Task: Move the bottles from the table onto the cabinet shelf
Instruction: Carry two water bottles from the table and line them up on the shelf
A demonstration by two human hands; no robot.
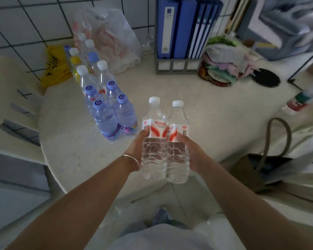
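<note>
Right now two clear water bottles w/ white caps and red-and-white labels are held upright, side by side and touching, above the near edge of the round white table. Left hand wraps the left bottle at mid-body, fingers curled round the label's lower edge; a thin metal bangle sits on that wrist. Right hand grips the right bottle the same way. Both bottles look full, w/ ribbed lower halves.

On the table to the left stands a cluster of bottles: the nearer ones w/ lavender caps and blue label print, those behind w/ white caps, one yellow cap. Behind them a clear plastic bag and a yellow bag near the tiled wall. Blue binders stand in a grey file rack at the back; folded cloths piled just right of it. A dark bag w/ loop handle sits at the right.
</note>
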